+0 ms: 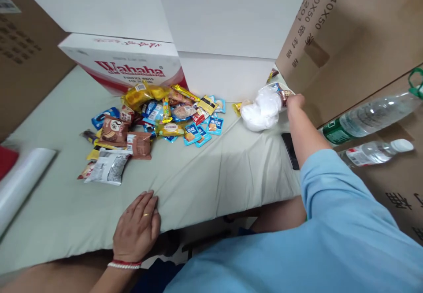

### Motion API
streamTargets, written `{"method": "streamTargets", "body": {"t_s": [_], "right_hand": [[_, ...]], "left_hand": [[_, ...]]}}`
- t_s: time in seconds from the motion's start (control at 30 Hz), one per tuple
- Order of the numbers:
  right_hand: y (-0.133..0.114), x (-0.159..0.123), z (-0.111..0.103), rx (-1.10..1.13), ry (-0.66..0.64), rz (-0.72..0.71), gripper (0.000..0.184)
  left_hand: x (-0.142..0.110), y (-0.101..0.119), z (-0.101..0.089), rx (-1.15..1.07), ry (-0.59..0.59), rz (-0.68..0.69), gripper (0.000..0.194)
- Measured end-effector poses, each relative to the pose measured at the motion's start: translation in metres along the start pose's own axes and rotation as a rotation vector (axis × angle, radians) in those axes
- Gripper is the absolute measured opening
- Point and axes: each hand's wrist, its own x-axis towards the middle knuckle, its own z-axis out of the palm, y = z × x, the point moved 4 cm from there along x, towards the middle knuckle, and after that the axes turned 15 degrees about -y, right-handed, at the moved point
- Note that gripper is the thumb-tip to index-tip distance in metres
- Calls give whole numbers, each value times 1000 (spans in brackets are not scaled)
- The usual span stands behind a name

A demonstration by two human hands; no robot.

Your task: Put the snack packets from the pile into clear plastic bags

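Observation:
My left hand (pixel 137 227) lies flat on the front edge of the cloth-covered table (pixel 185 183), fingers stretched out and holding nothing. At the table's right side my right hand (pixel 296 101) is closed beside a brown snack packet (pixel 284 95) and a white rim behind it. Its fingertips are hidden, so what they grip cannot be made out. A bunched white plastic bag (pixel 261 110) sits just left of that hand. In the middle-left is a pile of wrapped snacks, with blue sachets (pixel 215 125), a yellow packet (pixel 172 129), brown packets (pixel 114 130) and a silver-white packet (pixel 108 167).
A Wahaha water carton (pixel 132 66) and white panels (pixel 224 15) stand along the back. Brown cardboard (pixel 357 42) walls the right side. Two plastic bottles (pixel 373 116) and a dark phone (pixel 291 151) are near my right arm. A white roll (pixel 24 183) lies at left.

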Motion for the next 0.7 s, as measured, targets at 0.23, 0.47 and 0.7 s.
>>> {"method": "streamTargets", "body": {"t_s": [0.23,0.47,0.7], "right_hand": [[-7,-5,15,-94,61,318,28],[-54,-45,-33,50,263,71,27],[-139,-115,-43,-100,21,-415,28]], "left_hand": [[0,0,1,-9,1,-3,55],[1,3,-1,-40,-14,-46,45],[-2,1,6,-125,-66,-102,44]]}}
